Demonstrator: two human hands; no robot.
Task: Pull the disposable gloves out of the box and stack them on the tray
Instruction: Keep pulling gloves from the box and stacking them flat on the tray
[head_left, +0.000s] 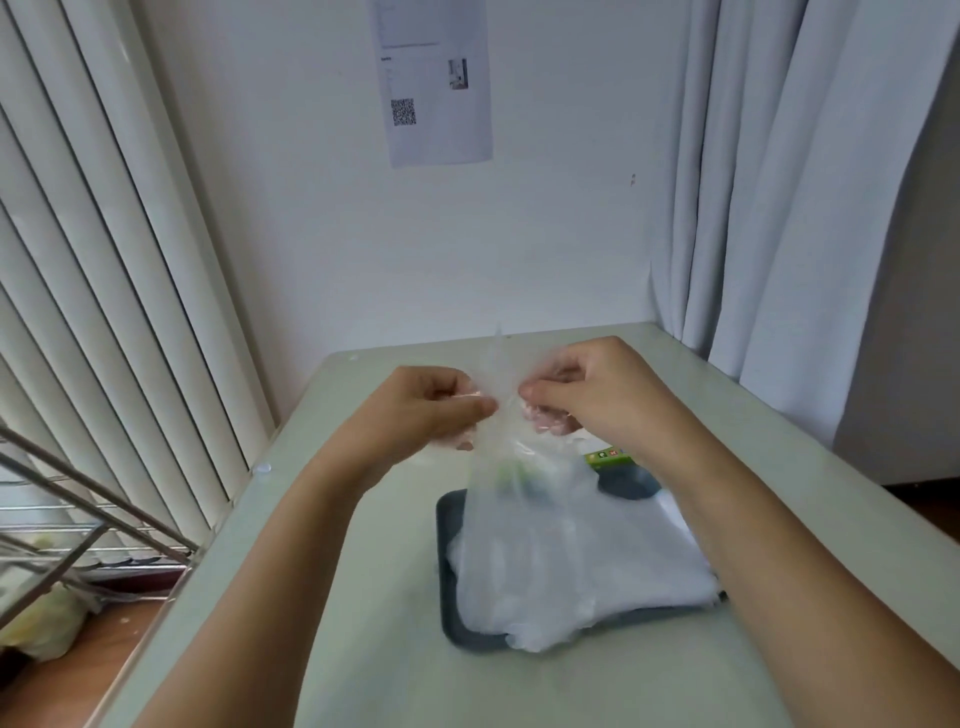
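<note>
Vertical blinds (104, 260) run off past the left hand (436, 405), grey curtain (779, 182) hangs past the right hand (592, 389). Up above both, a printed sheet (431, 78) with a QR code is stuck on the white wall (545, 234). Pale worktop (374, 649) underneath. Metal rack (78, 519) low on the left hand's side, with a yellowish bag (47, 623) on the wood floor (78, 691) below it.

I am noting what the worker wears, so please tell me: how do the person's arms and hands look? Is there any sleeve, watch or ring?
The left forearm and the right forearm are bare as far as the frame edge; no sleeve shows. The left hand and the right hand are bare too, with no watch, bracelet or ring visible.
</note>
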